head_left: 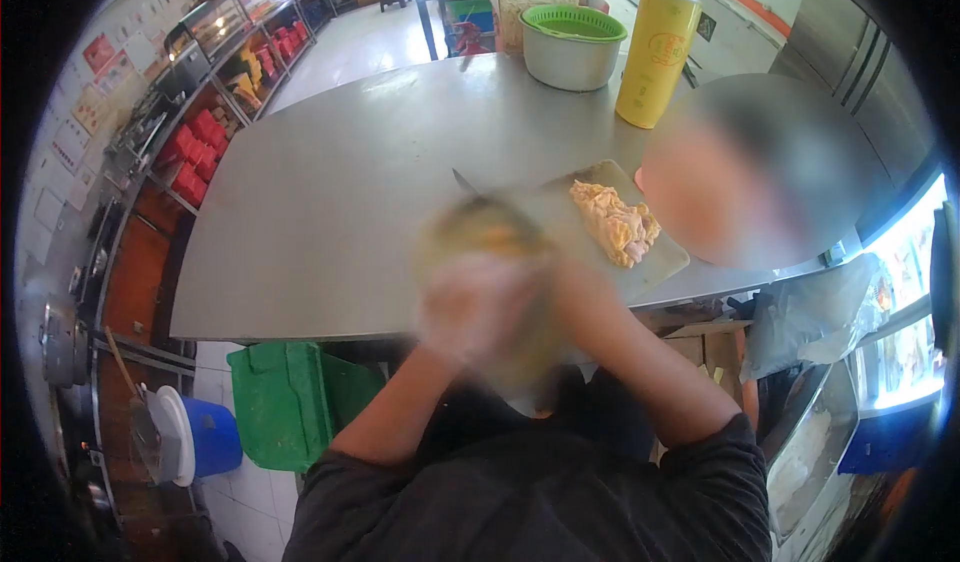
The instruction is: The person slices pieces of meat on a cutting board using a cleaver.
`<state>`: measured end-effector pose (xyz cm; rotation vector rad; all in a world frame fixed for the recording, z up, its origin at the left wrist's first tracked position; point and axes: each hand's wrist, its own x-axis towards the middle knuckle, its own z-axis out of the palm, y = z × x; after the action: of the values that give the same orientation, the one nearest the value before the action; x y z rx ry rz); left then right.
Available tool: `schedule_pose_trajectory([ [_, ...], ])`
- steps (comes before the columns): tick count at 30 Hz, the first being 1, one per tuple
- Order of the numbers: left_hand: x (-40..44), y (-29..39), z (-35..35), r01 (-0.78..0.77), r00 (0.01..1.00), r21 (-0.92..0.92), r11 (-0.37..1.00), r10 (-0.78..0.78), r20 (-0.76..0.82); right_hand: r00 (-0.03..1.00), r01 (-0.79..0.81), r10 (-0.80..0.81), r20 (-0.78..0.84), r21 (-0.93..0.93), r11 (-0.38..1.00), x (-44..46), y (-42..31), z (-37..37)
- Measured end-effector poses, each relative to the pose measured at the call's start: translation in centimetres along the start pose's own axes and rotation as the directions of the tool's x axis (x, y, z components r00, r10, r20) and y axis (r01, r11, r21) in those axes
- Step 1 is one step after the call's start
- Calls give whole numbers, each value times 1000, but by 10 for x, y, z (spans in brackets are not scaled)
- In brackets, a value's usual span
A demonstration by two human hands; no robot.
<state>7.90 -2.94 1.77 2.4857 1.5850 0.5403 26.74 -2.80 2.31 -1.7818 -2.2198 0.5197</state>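
Observation:
Both of my hands are together over the table's near edge, inside a heavily blurred patch. My left hand (462,307) looks pale and whitish, as if in a thin clear glove. Beside it, my right hand (562,277) is smeared and its fingers do not show. Something yellowish-green surrounds the hands, too blurred to name. Just beyond them, the pointed tip of a knife blade (465,183) sticks out. To the right, a heap of raw, yellowish-pink meat (613,224) lies on a pale cutting board (665,267).
At the back of the steel table (290,232) stand a pot with a green strainer (573,47) and a tall yellow container (658,54). A large blurred patch covers the right side. Below are a green bin (285,407) and a blue bucket (213,437).

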Motion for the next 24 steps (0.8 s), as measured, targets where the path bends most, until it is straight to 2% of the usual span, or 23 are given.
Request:
schedule_pose_trajectory([
  [3, -2, 9, -22, -70, 997, -23, 997, 70, 8, 994, 77, -73, -84, 39, 996, 33, 19, 17],
  [6, -6, 2, -25, -88, 995, 2, 996, 88, 39, 975, 220, -219, -16, 53, 974, 39, 37, 4],
  [8, -9, -19, -17, -295, 955, -247, 923, 278, -103, 996, 82, -76, -53, 129, 988, 10, 36, -14],
  [9, -12, -29, -7, -297, 954, -245, 923, 278, -110, 995, 86, -80, -57, 124, 988, -7, 32, -25],
  [11, -16, -44, 12, -352, 915, -385, 853, 228, -332, 1000, 5, -3, -19, 123, 992, -44, 23, -49],
  [15, -19, -41, -3, -287, 939, -386, 877, 177, -296, 995, -55, 47, 86, 87, 995, -78, 20, -56],
  [17, -19, -48, 6, -241, 966, -382, 892, 181, -186, 996, -21, 13, 87, 87, 996, -83, 17, -50],
  [18, -19, -48, 10, -240, 966, -384, 891, 181, -184, 996, -24, 16, 88, 87, 996, -82, 21, -37],
  [20, -16, -46, 12, -218, 971, -265, 939, 181, -160, 990, 133, -131, 44, -36, 991, -70, 32, -8],
  [21, -14, -45, 10, -219, 970, -265, 939, 182, -159, 990, 132, -131, 43, -36, 991, -65, 32, -2],
  [23, -11, -36, 2, -112, 994, -291, 950, 111, -20, 995, 96, -95, 7, -45, 994, -51, 18, 3],
  [24, -12, -38, 4, -117, 993, -290, 950, 119, -11, 996, 86, -86, 4, -38, 996, -39, 10, 7],
])
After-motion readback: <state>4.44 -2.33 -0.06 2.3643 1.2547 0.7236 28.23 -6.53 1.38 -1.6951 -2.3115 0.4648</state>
